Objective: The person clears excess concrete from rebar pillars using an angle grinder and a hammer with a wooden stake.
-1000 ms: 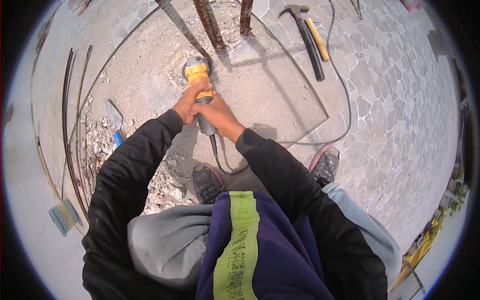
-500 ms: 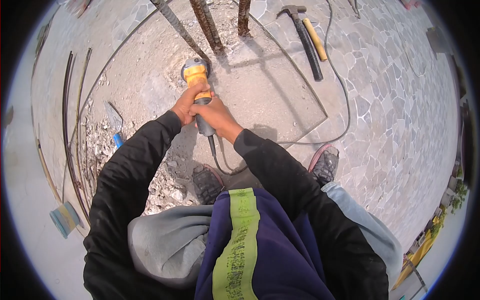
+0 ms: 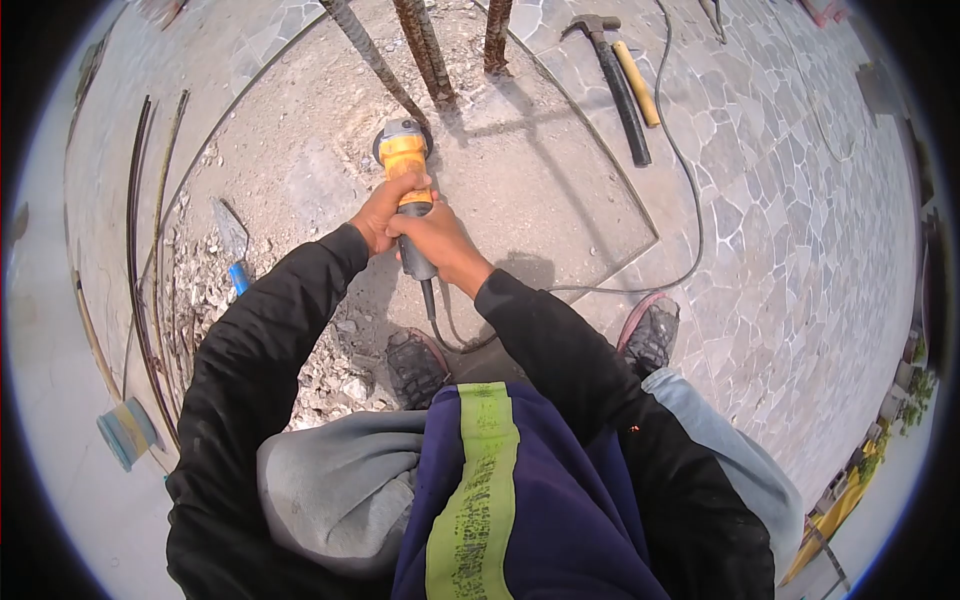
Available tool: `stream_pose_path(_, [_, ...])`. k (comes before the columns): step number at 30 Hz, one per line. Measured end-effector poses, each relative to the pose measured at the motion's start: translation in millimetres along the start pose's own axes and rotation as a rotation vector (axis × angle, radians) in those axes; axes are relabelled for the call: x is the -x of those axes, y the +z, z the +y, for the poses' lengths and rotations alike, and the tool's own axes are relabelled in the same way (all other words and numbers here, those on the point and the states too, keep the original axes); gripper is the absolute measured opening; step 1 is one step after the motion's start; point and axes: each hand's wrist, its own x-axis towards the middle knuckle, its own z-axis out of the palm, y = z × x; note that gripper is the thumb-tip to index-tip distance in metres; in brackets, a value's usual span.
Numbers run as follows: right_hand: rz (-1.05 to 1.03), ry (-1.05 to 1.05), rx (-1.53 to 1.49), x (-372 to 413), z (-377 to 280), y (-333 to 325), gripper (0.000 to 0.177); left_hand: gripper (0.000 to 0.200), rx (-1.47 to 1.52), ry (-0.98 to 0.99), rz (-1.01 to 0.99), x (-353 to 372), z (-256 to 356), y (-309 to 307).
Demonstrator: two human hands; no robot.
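Firmly, both hands are closed around the grinder [image 3: 405,165]: the left hand [image 3: 378,212] grips near its yellow body and the right hand [image 3: 440,240] grips the grey handle just behind, fingers wrapped tight. The grinder's head is at the foot of the nearest rebar [image 3: 385,75] on the slab [image 3: 560,200], with two more bars just beyond, so the room ahead is narrow. Rubble [image 3: 200,290] and a trowel [image 3: 230,240] lie to the left, while to the right the slab runs flat to its edge, where the cable [image 3: 690,200] curves and a hammer [image 3: 620,85] lies on the paving [image 3: 780,200].
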Motion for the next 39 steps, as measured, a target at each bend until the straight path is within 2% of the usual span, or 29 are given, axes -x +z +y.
stream_pose_path(6, [-0.054,0.007,0.023,0.7,-4.1,-6.0,0.025,0.033,0.020,0.036,0.032,-2.0,-3.4,2.8])
stream_pose_path(13, [-0.020,0.007,0.081,-5.8,-8.2,-3.3,0.026,0.032,0.005,0.021,0.048,-1.8,6.2,1.2])
stream_pose_path(15, [-0.034,0.072,0.048,-7.2,-10.0,-2.5,0.039,0.031,0.003,0.007,0.057,-2.5,8.4,0.6])
stream_pose_path(30, [-0.048,0.027,0.030,-3.7,-8.3,0.5,0.028,0.030,0.027,0.034,0.037,-3.5,3.9,-1.0])
stream_pose_path(39, [-0.013,-0.007,0.044,-5.5,-1.4,-2.2,0.029,0.032,0.024,0.035,0.028,-2.7,0.5,-0.5])
